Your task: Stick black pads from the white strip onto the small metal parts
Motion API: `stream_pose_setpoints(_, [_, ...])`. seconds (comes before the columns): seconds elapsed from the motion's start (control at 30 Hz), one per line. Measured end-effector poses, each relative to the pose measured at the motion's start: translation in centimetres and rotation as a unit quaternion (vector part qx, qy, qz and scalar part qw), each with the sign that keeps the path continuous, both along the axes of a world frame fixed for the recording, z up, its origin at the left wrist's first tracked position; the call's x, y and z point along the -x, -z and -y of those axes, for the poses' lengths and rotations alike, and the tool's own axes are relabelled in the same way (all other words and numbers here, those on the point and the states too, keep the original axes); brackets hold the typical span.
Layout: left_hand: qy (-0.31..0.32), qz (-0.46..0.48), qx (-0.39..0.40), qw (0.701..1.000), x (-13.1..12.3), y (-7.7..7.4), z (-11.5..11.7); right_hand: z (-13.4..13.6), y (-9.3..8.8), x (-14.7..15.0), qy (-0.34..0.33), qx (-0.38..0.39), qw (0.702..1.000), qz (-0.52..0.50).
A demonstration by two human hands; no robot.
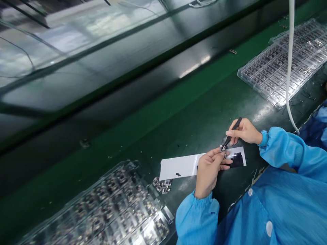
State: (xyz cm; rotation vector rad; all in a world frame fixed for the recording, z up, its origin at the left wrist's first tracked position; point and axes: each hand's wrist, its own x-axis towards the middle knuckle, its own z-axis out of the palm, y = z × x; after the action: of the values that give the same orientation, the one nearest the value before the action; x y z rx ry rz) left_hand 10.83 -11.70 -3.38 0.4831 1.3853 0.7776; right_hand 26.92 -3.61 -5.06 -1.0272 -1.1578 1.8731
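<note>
Between its thumb and fingers, my left hand [209,166] pinches a small circuit board [223,148] above the green work surface. My right hand [244,131] is closed around black tweezers [233,131], whose tips point down at the board; whether they touch it I cannot tell. Under my left hand lies a strip of white backing paper [178,166] with black sticker pieces [237,160] at its right end and one small black scrap on its left part. Several loose boards [162,185] are heaped beside the strip's left end.
A clear compartment tray [114,204] full of small boards stands at the lower left. More filled trays [286,61] are at the upper right, crossed by a hanging white cable [290,68]. Along the back runs a dark metal ledge [143,73]. A loose part [233,51] lies near it.
</note>
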Motion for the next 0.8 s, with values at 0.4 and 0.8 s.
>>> stream_pose_setpoints(0.4, [-0.004, -0.002, 0.000, 1.000, -0.21, -0.12, -0.09, -0.01, -0.20, 0.06, -0.011, -0.013, 1.000, 0.016])
stream_pose_setpoints(0.8, [0.001, -0.008, -0.001, 1.000, -0.29, 0.01, -0.05, 0.03, -0.08, 0.05, -0.016, -0.026, 0.999, 0.022])
